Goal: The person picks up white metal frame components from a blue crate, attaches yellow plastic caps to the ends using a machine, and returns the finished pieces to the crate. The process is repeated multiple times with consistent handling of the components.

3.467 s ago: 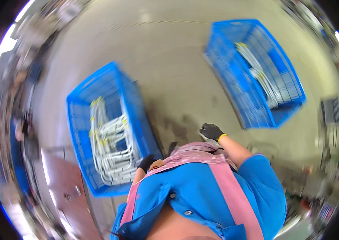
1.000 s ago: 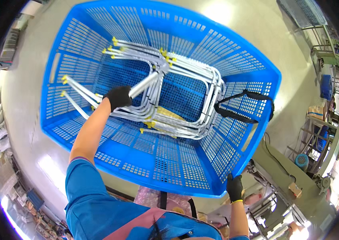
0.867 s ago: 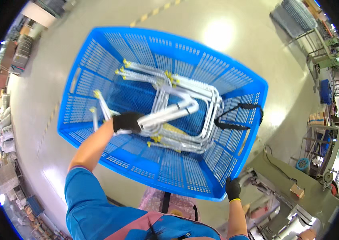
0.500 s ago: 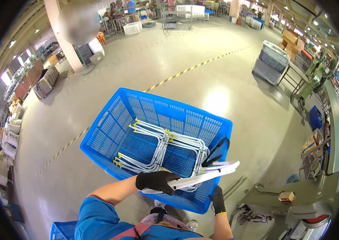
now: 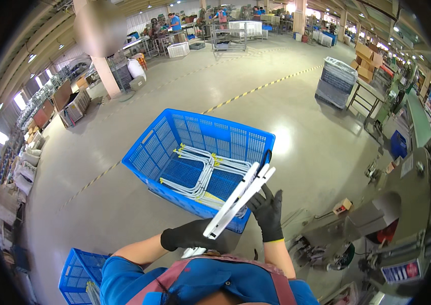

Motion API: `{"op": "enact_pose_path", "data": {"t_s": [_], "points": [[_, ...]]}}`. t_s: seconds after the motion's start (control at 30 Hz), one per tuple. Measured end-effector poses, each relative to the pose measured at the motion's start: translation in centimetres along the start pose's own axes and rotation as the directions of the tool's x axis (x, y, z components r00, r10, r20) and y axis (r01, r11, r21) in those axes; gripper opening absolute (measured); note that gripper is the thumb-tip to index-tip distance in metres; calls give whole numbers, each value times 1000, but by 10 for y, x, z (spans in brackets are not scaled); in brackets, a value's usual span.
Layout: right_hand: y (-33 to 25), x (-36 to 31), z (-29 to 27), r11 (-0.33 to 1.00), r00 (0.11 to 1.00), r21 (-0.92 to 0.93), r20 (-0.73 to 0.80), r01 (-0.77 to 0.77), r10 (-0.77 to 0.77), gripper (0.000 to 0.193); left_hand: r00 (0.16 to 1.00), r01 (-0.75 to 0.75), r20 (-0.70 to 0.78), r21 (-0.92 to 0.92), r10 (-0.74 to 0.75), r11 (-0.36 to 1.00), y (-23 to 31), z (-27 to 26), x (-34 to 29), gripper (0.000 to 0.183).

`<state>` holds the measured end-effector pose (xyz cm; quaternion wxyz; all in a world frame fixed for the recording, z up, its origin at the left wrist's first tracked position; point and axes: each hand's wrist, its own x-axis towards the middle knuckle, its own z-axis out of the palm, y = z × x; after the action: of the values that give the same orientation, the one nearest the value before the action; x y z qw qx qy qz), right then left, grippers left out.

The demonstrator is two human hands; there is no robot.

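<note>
My left hand [image 5: 187,235], in a black glove, is closed around the lower end of a white frame [image 5: 239,201] made of long bars. The frame tilts up and to the right, its upper end over the near right corner of a large blue plastic crate [image 5: 225,127]. My right hand [image 5: 267,211], also gloved in black, has its fingers spread beside the frame; whether it touches the bars I cannot tell. Inside the crate lie several white bent tubes [image 5: 205,175] with yellow end pieces, stacked in U shapes.
A second blue crate [image 5: 75,274] stands at the lower left. To my right is a grey-green machine [image 5: 378,218] with a small box [image 5: 342,206] on it. Farther off stand a wrapped crate stack [image 5: 336,84], a pillar [image 5: 104,76] and a person in blue [image 5: 175,22].
The white frame has come closer to my body and now stands more steeply. My right hand has moved from the crate's near right corner up beside the frame, its fingers spread.
</note>
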<state>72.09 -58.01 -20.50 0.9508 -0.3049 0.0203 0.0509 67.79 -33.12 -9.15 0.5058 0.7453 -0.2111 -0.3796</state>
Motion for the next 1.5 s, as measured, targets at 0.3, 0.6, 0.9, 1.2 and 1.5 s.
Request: {"op": "enact_pose_path", "data": {"t_s": [0.3,0.6,0.9,1.2,1.5], "points": [[23,-48,65,981,962,175,269,-84,35,70,990,4,134,-282,36,959,-47,41,-94,66],[8,-107,113,848,917,458,391,-269,80,88,976,139,182,-109,-117,984,-198,80,-179,53],[135,-242,99,965,918,-105,297,-242,263,37,993,-27,86,-536,86,844,-189,80,-140,51],[83,-328,9,508,549,-676,734,534,399,29,952,213,301,-541,-49,814,-80,203,-69,45],[-66,-353,-78,210,945,-951,161,226,-284,22,974,210,144,-263,-177,942,-93,262,-70,34]]}}
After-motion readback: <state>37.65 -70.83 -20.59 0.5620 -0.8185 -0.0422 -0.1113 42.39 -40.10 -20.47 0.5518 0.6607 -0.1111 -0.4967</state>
